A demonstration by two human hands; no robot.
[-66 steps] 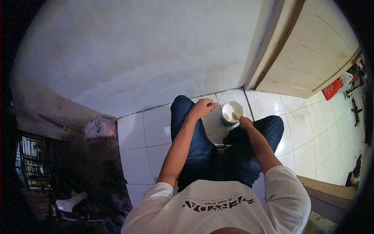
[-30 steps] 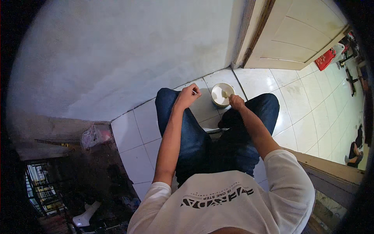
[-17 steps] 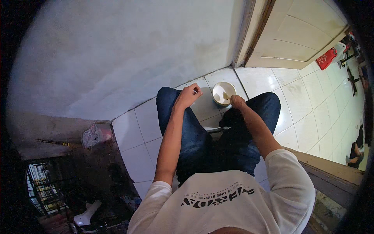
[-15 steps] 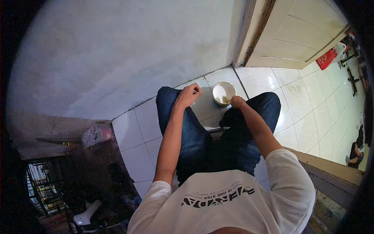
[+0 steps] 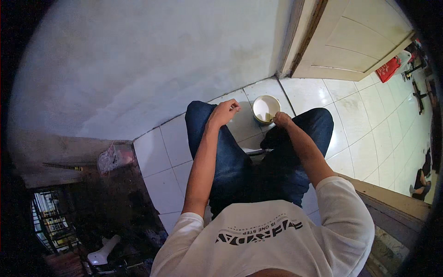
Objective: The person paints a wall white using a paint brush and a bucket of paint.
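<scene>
A round, pale bucket (image 5: 255, 109) stands on the tiled floor in front of me, with whitish stuff inside it. My right hand (image 5: 282, 120) is closed at the bucket's near right rim. It grips a small yellowish tool (image 5: 269, 116) that reaches inside the rim; its kind is too small to tell. Above my left knee, my left hand (image 5: 225, 112) has its fingers curled together, to the left of the bucket and apart from it. Whether something small sits between those fingers I cannot make out.
A bare plastered wall (image 5: 152, 64) rises ahead and to the left. At the upper right stands a cream door (image 5: 355, 37), with a red bag (image 5: 388, 69) beyond it. A plastic bag (image 5: 109, 159) lies at the left by a dark area. My jean-clad knees flank the bucket.
My left hand has turned slightly, and the small white spot at its fingers no longer shows clearly. My right hand stays at the bucket's rim.
</scene>
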